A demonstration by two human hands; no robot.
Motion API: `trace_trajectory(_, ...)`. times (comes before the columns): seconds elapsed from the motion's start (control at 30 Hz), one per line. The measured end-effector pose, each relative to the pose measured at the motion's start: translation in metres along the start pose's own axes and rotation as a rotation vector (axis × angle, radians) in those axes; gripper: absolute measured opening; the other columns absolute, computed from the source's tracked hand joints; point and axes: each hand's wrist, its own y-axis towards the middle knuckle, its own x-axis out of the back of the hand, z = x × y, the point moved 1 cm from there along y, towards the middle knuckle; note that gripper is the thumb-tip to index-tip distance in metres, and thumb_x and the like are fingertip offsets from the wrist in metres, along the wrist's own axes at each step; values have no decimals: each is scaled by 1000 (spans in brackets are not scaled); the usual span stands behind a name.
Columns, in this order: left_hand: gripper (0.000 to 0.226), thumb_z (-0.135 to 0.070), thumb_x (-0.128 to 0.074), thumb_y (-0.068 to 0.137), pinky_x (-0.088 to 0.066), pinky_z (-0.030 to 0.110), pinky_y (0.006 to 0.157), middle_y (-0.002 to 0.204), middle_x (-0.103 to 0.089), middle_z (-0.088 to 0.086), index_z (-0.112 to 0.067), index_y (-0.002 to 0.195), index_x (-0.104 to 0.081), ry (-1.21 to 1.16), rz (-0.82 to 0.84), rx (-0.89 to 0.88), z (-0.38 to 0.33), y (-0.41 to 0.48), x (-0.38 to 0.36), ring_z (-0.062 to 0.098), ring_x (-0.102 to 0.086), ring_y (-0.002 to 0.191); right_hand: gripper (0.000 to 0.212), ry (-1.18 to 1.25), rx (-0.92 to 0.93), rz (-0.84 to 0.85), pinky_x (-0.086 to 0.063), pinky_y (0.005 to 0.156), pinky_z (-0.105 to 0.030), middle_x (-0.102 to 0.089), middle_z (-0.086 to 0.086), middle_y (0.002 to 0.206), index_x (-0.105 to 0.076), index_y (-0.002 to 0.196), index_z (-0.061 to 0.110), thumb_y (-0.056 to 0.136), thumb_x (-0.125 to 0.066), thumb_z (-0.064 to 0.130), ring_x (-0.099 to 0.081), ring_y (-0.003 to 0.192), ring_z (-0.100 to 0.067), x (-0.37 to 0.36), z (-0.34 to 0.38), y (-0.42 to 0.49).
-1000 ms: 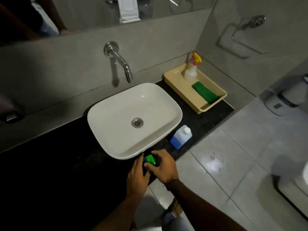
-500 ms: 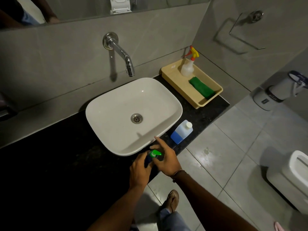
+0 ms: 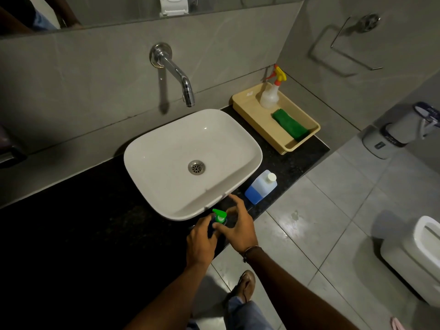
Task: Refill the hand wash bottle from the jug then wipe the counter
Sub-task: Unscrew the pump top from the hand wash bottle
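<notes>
Left hand point(image 3: 199, 242) wrapped around hand wash bottle point(image 3: 211, 226) on black table point(image 3: 95, 222); right hand point(image 3: 239, 228) pinching green pump point(image 3: 219, 215). Blue jug point(image 3: 260, 187) capped just beside basin point(image 3: 190, 163).

I see a bright green pump top point(image 3: 219, 214) on a dark blue bottle point(image 3: 211, 228) at lower centre. The jug point(image 3: 260, 187) is translucent blue with a white cap. The counter point(image 3: 289, 163) is speckled black, the basin point(image 3: 166, 148) white, the tray point(image 3: 250, 108) at upper right beige, its cloth point(image 3: 290, 124) green.
</notes>
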Motion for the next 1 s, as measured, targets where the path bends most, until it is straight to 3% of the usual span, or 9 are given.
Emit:
trace_trajectory(0.13, 53, -18, -84, 80, -54, 39, 95, 127, -72, 3, -19, 130, -67, 26, 4, -12, -1, 1, 1, 25, -68, 118, 98, 54, 45, 48, -49, 107, -51, -66, 10, 128, -27, 155, 38, 77, -68, -5, -56, 128, -16, 0, -2, -2)
trace_trajectory(0.2, 55, -16, -84, 80, -54, 39, 96, 129, -71, 2, -21, 132, -66, 10, 10, -26, -1, 0, 2, 24, -67, 120, 104, 67, 22, 7, -47, 109, -49, -54, 9, 140, -23, 155, 41, 73, -71, 0, -47, 135, -17, -1, 2, -5)
trace_trajectory(0.3, 55, -12, -81, 81, -54, 38, 96, 130, -71, 2, -23, 133, -65, 3, 21, -23, -2, 0, 2, 25, -67, 120, 94, 73, -4, -47, -55, 97, -45, -61, 9, 116, -31, 146, 50, 73, -82, 20, -58, 116, -18, -7, 7, -5)
trace_trajectory(0.37, 54, -12, -81, 82, -52, 37, 96, 131, -70, 3, -21, 133, -65, 4, 26, -18, -1, 1, 2, 25, -66, 121, 89, 111, -2, -16, -54, 98, -47, -68, 10, 110, -32, 147, 48, 79, -78, 13, -62, 114, -20, -9, 7, -3)
trace_trajectory(0.5, 56, -9, -76, 84, -52, 42, 104, 138, -66, 3, -23, 137, -62, -5, 37, -6, -2, 1, 3, 26, -62, 128, 105, 104, 44, -13, -35, 119, -45, -49, 11, 149, -21, 156, 43, 72, -60, -5, -38, 143, -14, -13, 11, -8)
trace_trajectory(0.57, 58, -9, -76, 84, -54, 42, 103, 137, -66, 1, -26, 138, -61, -7, 50, -16, -2, 0, 3, 25, -62, 127, 104, 151, -12, -102, -44, 113, -44, -50, 5, 142, -22, 150, 52, 72, -72, 4, -43, 136, -19, -14, 13, -10)
trace_trajectory(0.67, 56, -12, -78, 85, -54, 39, 100, 135, -67, 0, -25, 137, -61, -6, 49, -27, -1, 1, 3, 23, -64, 124, 96, 207, -42, -151, -58, 93, -34, -65, 6, 106, -32, 142, 54, 75, -85, 10, -65, 106, -13, -14, 8, -9)
trace_trajectory(0.83, 56, -12, -80, 84, -53, 40, 102, 135, -68, 2, -22, 136, -63, -12, 39, -27, 0, 1, 2, 24, -64, 126, 102, 291, -57, -87, -45, 105, -17, -59, 10, 136, -20, 157, 36, 82, -72, -8, -53, 131, -1, -13, 6, -14)
trace_trajectory(1.0, 54, -13, -79, 85, -53, 42, 103, 136, -67, 4, -20, 137, -63, -30, 31, -23, 0, 1, 2, 25, -62, 127, 93, 276, -117, -199, -52, 99, -25, -69, 1, 108, -31, 151, 34, 80, -81, 1, -66, 109, -7, -17, 4, -14)
